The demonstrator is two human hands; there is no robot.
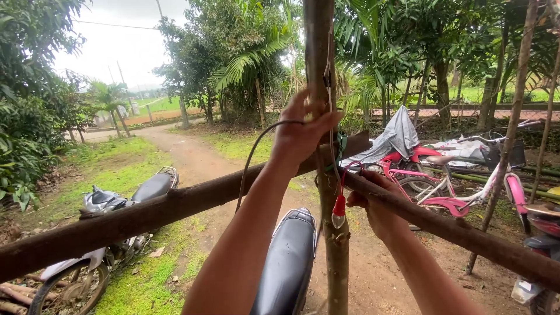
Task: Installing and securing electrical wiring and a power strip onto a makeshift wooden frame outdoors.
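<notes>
My left hand (303, 131) grips an upright wooden post (318, 41) where it crosses a slanting wooden rail (146, 216), and holds a dark cable (256, 149) that loops out to the left. My right hand (373, 201) is lower, behind the rail on the right side of the post, fingers curled by a thin wire and a red-capped fitting (339, 210) that hangs against the post. Green cord (340, 143) is wound at the crossing. Whether the right hand grips the wire cannot be told.
A black motorbike seat (289, 256) sits straight below my arms. A grey motorbike (111, 201) stands at left on grass. Pink bicycles (443, 175) and a covered motorbike (396, 137) are parked at right. A dirt path (181, 151) runs away between trees. Thin poles (513, 116) rise on the right.
</notes>
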